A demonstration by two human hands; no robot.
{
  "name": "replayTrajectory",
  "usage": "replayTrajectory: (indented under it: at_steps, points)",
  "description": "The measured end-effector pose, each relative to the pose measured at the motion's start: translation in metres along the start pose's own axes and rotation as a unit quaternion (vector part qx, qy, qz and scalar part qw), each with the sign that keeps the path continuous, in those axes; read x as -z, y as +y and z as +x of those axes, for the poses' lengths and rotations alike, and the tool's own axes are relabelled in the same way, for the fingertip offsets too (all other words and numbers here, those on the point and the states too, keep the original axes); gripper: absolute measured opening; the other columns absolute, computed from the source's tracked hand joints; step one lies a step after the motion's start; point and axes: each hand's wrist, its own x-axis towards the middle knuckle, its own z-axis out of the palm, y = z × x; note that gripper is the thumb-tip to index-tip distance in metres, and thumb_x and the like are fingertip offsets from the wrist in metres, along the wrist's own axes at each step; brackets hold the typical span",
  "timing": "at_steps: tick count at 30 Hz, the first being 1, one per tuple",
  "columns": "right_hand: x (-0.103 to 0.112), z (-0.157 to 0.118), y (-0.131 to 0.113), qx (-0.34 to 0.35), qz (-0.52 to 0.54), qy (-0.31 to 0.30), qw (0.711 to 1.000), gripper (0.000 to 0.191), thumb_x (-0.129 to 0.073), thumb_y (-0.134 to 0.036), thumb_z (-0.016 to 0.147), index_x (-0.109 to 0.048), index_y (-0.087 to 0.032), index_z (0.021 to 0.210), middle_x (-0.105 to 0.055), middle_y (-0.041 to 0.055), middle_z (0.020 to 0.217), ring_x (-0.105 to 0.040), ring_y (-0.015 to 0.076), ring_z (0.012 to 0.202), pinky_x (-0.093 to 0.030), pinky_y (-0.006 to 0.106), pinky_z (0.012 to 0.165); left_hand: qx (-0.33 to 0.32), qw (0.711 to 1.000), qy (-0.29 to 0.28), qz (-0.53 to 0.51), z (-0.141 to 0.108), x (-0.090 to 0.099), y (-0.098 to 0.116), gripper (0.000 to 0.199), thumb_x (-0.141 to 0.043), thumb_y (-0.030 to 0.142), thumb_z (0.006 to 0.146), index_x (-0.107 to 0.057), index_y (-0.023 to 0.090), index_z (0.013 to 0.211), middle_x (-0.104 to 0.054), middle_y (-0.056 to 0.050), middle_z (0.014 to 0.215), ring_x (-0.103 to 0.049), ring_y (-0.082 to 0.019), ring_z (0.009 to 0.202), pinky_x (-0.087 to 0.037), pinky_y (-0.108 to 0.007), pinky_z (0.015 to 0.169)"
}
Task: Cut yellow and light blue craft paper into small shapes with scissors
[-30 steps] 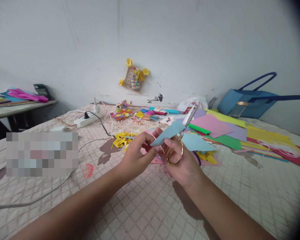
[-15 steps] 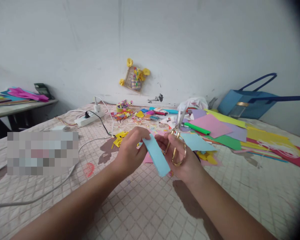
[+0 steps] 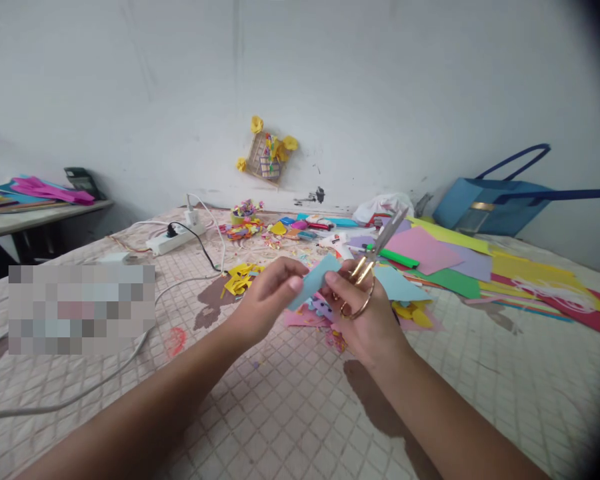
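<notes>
A light blue strip of paper [image 3: 312, 281] is held slantwise between both hands above the table. My left hand [image 3: 270, 297] pinches its lower left end between thumb and fingers. My right hand [image 3: 367, 313] grips the upper right end with the thumb, and a pair of gold-handled scissors [image 3: 380, 241] hangs on the same hand, blades pointing up and away to the right. Beneath the hands lie pink paper [image 3: 300, 319] and small coloured scraps, partly covered. Yellow paper pieces [image 3: 239, 280] sit just left of my left hand.
Coloured sheets [image 3: 433, 252] spread to the right, with a green pen [image 3: 397, 257] on them. A white glue gun [image 3: 337, 244] lies behind the hands. On the left are a white power strip [image 3: 175, 239] and cables. A blue bag [image 3: 495, 203] stands at the back right.
The blue paper strip has turned from slanting down toward the right to slanting up toward the right. My right thumb now presses on it, and the scissors tilt further right.
</notes>
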Motion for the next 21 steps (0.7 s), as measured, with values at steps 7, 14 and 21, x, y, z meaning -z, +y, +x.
replayTrajectory:
  at_steps: [7,14,21]
  points:
    - [0.0045,0.0043,0.0019,-0.006,0.014,0.011,1.000,0.019,-0.068,-0.020,0.067,-0.052,-0.021,0.077,-0.054,-0.0071,0.064,-0.056,0.0079,0.061,-0.046,0.023,0.062,0.038,0.994,0.049,0.092,0.0021,-0.0021,-0.0001,0.025,-0.056,0.037,0.077,-0.053,0.016,0.064,-0.051,0.002,0.053,-0.046,-0.009,0.050,-0.034,-0.022,0.048]
    - [0.0042,0.0037,0.0034,-0.004,-0.013,0.041,0.999,0.022,-0.070,-0.023,0.067,-0.049,-0.022,0.074,-0.057,-0.0069,0.062,-0.060,0.0106,0.061,-0.048,0.023,0.055,0.060,0.994,0.089,0.019,0.0041,-0.0003,0.0017,0.033,-0.054,0.036,0.079,-0.050,0.015,0.053,-0.050,0.002,0.047,-0.044,-0.008,0.045,-0.033,-0.021,0.047]
    - [0.0026,0.0022,0.0008,0.010,-0.011,0.040,0.999,0.020,-0.070,-0.021,0.067,-0.050,-0.020,0.071,-0.058,-0.0059,0.061,-0.061,0.0109,0.061,-0.050,0.025,0.061,0.056,0.995,0.061,-0.054,0.0041,-0.0020,-0.0006,0.026,-0.059,0.035,0.075,-0.051,0.015,0.061,-0.052,0.003,0.050,-0.045,-0.007,0.047,-0.034,-0.021,0.050]
